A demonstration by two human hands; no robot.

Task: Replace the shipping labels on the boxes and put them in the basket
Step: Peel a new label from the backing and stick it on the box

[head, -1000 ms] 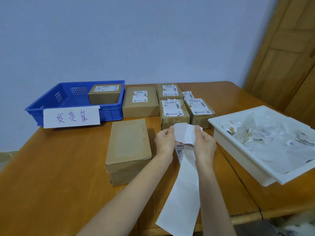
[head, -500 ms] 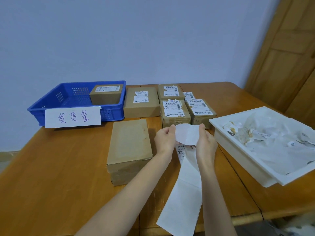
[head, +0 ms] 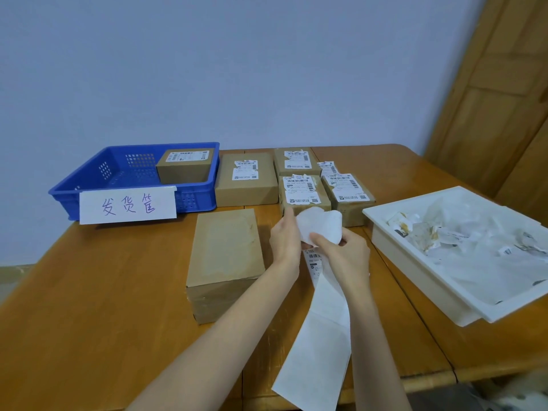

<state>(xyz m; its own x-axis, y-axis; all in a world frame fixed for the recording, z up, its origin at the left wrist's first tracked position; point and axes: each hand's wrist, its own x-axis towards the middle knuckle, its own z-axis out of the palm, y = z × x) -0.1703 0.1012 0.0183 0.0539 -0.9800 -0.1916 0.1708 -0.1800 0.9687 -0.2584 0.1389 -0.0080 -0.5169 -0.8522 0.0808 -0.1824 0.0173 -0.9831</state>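
Observation:
A bare brown box (head: 226,256) without a label lies in front of me, left of my hands. Above the table my left hand (head: 284,238) and my right hand (head: 344,256) both pinch a white label piece (head: 320,226) at the top of a long paper strip (head: 323,345) that hangs down over the table edge. The piece curls upward between my fingers. Behind my hands stand several brown boxes with torn labels (head: 302,194). A blue basket (head: 98,185) at the back left holds one labelled box (head: 185,166).
A white tray (head: 415,262) full of crumpled label scraps sits at the right. A paper sign with handwritten characters (head: 127,207) leans on the basket front. The wooden table (head: 89,307) meets a wall behind; a wooden door stands at the far right.
The white piece has peeled and curled up from the strip. My right hand has dropped lower and turned, its thumb now across the piece's lower edge. The boxes have not moved.

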